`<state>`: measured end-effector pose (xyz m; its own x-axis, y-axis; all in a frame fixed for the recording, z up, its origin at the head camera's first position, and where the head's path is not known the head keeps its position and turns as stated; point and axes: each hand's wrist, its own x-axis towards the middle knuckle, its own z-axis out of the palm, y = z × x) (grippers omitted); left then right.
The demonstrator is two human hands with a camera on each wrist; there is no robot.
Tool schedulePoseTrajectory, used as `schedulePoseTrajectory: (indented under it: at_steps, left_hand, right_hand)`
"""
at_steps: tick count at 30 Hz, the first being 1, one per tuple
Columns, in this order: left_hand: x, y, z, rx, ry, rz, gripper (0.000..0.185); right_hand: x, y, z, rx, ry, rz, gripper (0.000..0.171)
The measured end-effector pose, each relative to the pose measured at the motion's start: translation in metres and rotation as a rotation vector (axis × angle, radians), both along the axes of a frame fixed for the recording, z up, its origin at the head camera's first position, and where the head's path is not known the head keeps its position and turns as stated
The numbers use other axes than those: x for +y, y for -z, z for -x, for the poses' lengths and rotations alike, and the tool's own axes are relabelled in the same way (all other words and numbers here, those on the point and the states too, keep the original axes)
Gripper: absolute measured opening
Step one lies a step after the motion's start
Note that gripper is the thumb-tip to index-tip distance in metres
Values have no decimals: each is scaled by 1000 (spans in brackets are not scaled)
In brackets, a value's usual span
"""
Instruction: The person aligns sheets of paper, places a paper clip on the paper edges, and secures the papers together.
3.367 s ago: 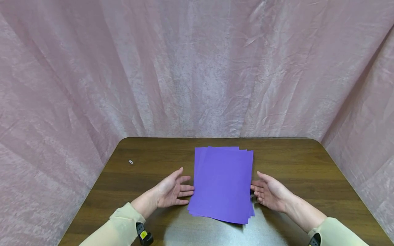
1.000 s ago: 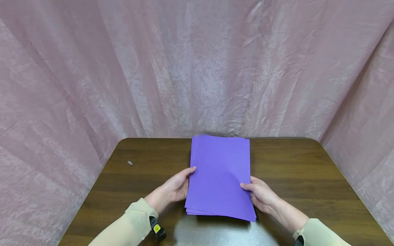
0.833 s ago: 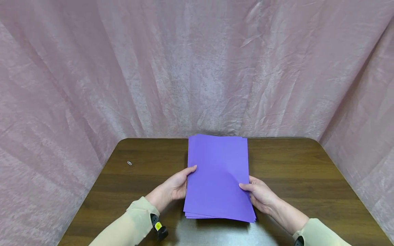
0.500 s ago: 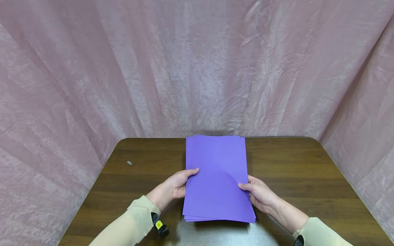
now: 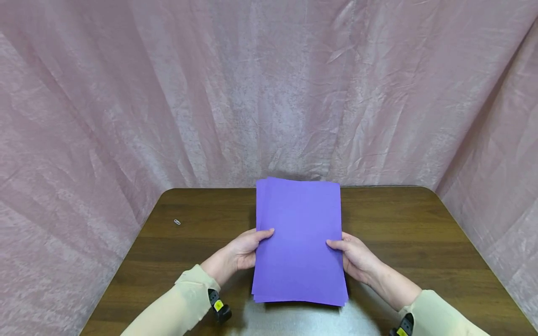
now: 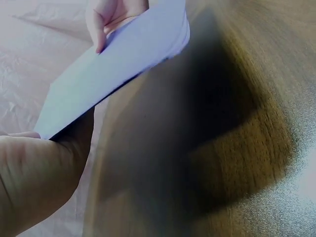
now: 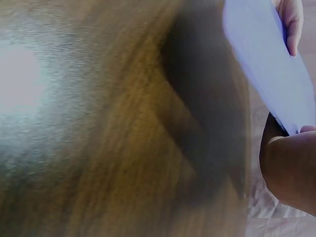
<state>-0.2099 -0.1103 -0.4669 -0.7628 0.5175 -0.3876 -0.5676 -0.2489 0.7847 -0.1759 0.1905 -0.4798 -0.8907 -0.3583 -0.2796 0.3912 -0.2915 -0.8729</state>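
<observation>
I grip a stack of purple paper (image 5: 299, 240) at its two side edges, my left hand (image 5: 240, 249) and right hand (image 5: 355, 256) each pinching it, thumbs on top, lifted above the wooden table (image 5: 420, 233).

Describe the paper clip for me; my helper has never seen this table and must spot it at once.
Start at the brown wooden table in front of the pink curtain. Go left of the purple paper stack held in both hands, toward the far left corner. The paper clip lies alone there, the only small silvery thing on bare wood.
</observation>
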Motion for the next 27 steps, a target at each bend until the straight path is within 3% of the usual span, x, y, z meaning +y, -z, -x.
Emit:
schedulePoseTrajectory:
  at_steps: [12,27]
  left_hand:
    - [1,-11,-1,56,29,10,21]
    - [-1,-18,11,169,1,114,33]
  right_hand:
    - [0,-14,10,1,40,44,20]
    - [1,-24,20,86,68,-53,18]
